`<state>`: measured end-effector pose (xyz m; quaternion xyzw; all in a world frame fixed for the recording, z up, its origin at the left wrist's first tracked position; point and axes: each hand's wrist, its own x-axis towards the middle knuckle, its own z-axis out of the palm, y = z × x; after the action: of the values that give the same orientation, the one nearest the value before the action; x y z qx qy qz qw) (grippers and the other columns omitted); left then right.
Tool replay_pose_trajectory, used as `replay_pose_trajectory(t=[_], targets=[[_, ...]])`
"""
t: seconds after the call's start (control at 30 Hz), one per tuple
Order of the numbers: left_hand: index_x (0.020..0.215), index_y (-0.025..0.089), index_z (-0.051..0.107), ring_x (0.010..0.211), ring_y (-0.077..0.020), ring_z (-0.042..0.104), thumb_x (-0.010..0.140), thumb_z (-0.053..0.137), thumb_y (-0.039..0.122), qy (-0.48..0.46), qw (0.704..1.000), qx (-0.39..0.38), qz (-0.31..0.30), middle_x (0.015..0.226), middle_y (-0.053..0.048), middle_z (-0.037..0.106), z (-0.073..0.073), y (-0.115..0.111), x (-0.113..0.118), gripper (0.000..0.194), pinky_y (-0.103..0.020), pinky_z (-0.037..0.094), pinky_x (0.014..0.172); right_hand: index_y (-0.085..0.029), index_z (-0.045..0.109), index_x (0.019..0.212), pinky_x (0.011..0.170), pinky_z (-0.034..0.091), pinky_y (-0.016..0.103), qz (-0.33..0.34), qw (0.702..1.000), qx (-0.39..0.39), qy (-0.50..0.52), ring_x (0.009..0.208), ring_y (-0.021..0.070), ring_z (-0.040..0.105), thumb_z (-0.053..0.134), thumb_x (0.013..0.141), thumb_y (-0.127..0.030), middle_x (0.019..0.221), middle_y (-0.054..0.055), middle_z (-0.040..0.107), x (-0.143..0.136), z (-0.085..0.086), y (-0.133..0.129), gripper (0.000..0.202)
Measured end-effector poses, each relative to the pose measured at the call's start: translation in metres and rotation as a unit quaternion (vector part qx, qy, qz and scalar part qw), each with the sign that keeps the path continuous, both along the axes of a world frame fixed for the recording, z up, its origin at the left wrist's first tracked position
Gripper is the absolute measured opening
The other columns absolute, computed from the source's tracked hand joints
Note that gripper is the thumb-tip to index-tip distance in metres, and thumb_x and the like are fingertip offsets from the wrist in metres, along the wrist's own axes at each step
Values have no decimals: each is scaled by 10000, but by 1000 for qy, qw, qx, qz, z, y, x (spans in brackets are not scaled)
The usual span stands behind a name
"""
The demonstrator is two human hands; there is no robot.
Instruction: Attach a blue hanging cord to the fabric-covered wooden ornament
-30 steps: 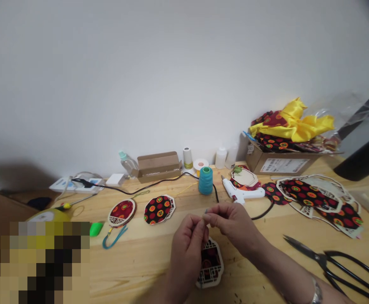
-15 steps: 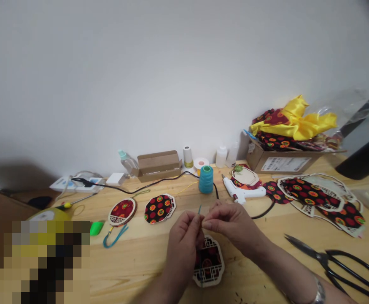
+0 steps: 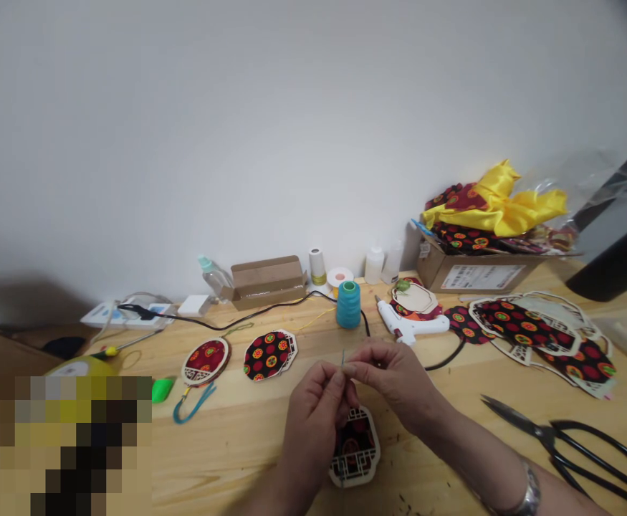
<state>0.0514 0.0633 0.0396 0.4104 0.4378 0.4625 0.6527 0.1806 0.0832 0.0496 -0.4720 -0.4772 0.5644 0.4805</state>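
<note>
My left hand (image 3: 316,416) is closed in a pinch on a thin teal cord (image 3: 343,354), whose short end stands up above the fingertips. From the right, my right hand (image 3: 396,380) is closed too, its thumb and finger pinching the same cord and meeting the left fingertips. Just below lies an ornament (image 3: 357,448) with a pale cut-out lattice frame over dark red patterned cloth. A line of cord runs down across it, and the left hand covers part of its left side. A cone of teal thread (image 3: 349,305) stands beyond my hands.
Black-handled scissors (image 3: 547,433) lie at the right. A white glue gun (image 3: 410,324) rests behind my right hand, its black cable trailing. Patterned pieces (image 3: 528,326) are heaped before a cardboard box (image 3: 479,274). Finished-looking round pieces (image 3: 206,362) lie left, near a power strip (image 3: 114,313).
My right fingertips have come down and in against the left ones at the cord. The cord's upright end has tilted slightly. The view has shifted a little.
</note>
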Motion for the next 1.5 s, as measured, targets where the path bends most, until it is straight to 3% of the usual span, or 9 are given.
replay_pose_trajectory(t=[0.5,0.73,1.0,1.2,1.5], targets=[[613,155,482,417,-47,259,799,565,349,37,999,5,12,487,74,395,4,0,1,282,-181,185,391,-147,640,580,585,382,244,-10,998,-42,34,589,114,492,724,597,-293,585,-12,590,-2,1,0,170],[613,154,488,414,-45,261,776,592,352,0,1000,-1,11,491,70,414,3,0,1,277,-179,182,392,-168,724,793,539,296,216,74,993,-68,61,557,76,404,695,658,-266,612,-28,598,1,-2,-1,170],[649,149,501,396,-29,246,793,582,329,-39,999,-33,-9,498,70,427,0,1,1,244,-170,179,376,-150,732,790,597,330,251,84,989,-79,90,573,99,450,692,649,-260,582,-10,609,3,-4,-1,183],[635,153,498,374,-27,240,789,585,346,-8,999,-50,-16,466,74,425,0,0,1,263,-167,163,354,-149,737,776,570,324,255,64,991,-97,62,548,98,424,701,609,-262,549,-16,587,5,-4,2,205],[593,135,553,390,-33,272,772,610,319,22,999,-14,-23,459,60,438,-1,1,-1,263,-182,185,386,-154,653,560,529,300,233,57,994,-70,58,515,83,395,694,595,-253,496,-47,525,6,1,3,112]])
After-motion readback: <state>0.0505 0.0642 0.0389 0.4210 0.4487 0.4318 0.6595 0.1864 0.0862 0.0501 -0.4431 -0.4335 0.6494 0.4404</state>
